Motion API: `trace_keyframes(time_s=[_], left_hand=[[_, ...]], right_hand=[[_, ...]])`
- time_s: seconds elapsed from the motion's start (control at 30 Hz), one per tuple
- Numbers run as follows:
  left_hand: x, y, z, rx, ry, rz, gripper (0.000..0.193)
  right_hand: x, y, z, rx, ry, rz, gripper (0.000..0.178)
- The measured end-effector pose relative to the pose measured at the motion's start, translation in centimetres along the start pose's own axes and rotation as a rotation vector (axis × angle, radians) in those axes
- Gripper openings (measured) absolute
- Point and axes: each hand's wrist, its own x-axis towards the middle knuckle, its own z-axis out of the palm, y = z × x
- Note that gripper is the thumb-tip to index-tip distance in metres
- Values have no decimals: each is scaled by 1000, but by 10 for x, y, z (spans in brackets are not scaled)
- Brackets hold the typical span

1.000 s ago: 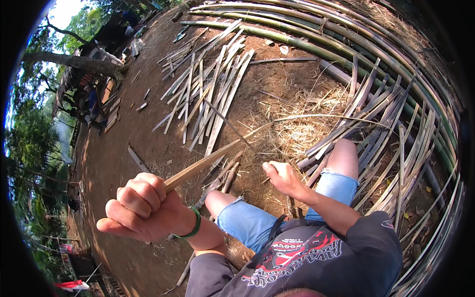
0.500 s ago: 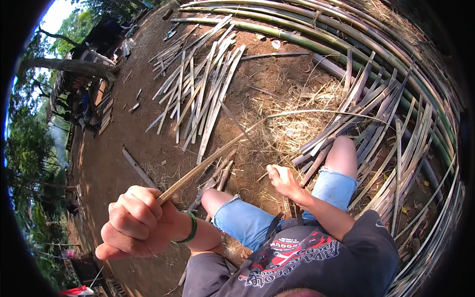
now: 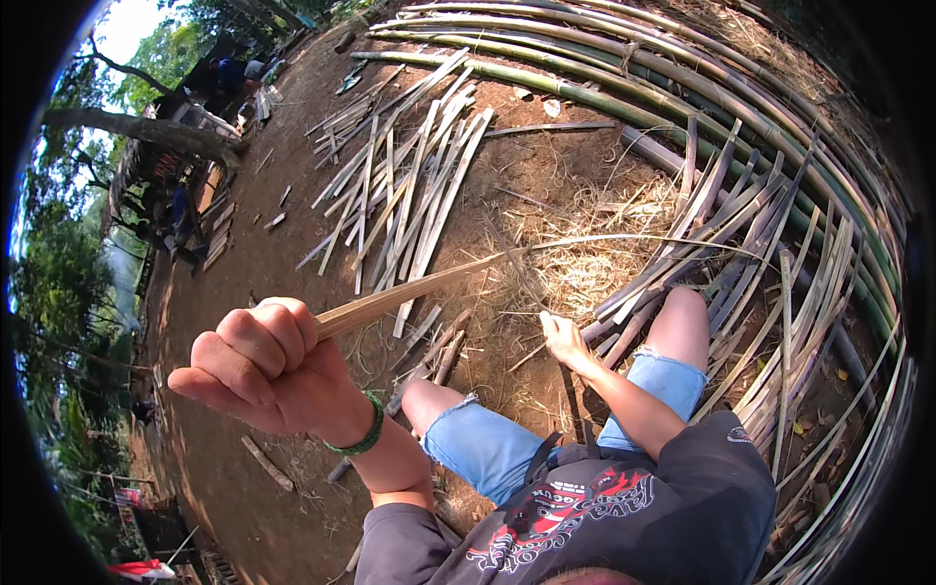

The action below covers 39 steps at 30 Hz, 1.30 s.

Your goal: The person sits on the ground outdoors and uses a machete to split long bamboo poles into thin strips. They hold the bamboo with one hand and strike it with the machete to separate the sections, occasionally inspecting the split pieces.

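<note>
My left hand (image 3: pixel 268 366), with a green band at the wrist, is raised at the left and closed around one end of a split bamboo strip (image 3: pixel 390 296). The strip slants away to the right, where its far part narrows into a thin, bowed length (image 3: pixel 624 237) over the shavings. Between my knees, my right hand (image 3: pixel 565 341) is closed on a thin, dark, long-handled knife (image 3: pixel 523 276). The knife's blade points away, up to the strip; its grip is mostly hidden by my fingers. Whether the edge touches the strip is hard to make out.
Pale shavings (image 3: pixel 595 278) lie beyond my right hand. A pile of split bamboo strips (image 3: pixel 429 195) is on the dirt ahead. Dark split lengths (image 3: pixel 721 234) lean by my right knee, beside long green bamboo poles (image 3: pixel 585 96). People sit under a shelter (image 3: pixel 180 210) far left.
My left hand has shifted left and slightly up with the strip, which now lies at a flatter angle. My right hand and the knife have moved slightly away and to the right.
</note>
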Motion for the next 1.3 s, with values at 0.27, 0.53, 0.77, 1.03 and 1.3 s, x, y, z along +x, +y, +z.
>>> trace_keyframes(time_s=[0.27,0.53,0.77,1.03,1.3], left_hand=[[2,-9,19,100,84,51,49],[27,-31,18,321,349,140,50],[61,-83,62,455,436,125,57],[83,-129,102,357,-51,237,42],[-134,-126,-19,432,511,-532,44]], right_hand=[[62,64,34,16,-48,396,66],[100,74,24,-85,27,372,63],[45,-158,-40,430,121,-310,44],[66,-235,-93,391,431,-684,22],[52,-292,-157,847,194,-563,30]])
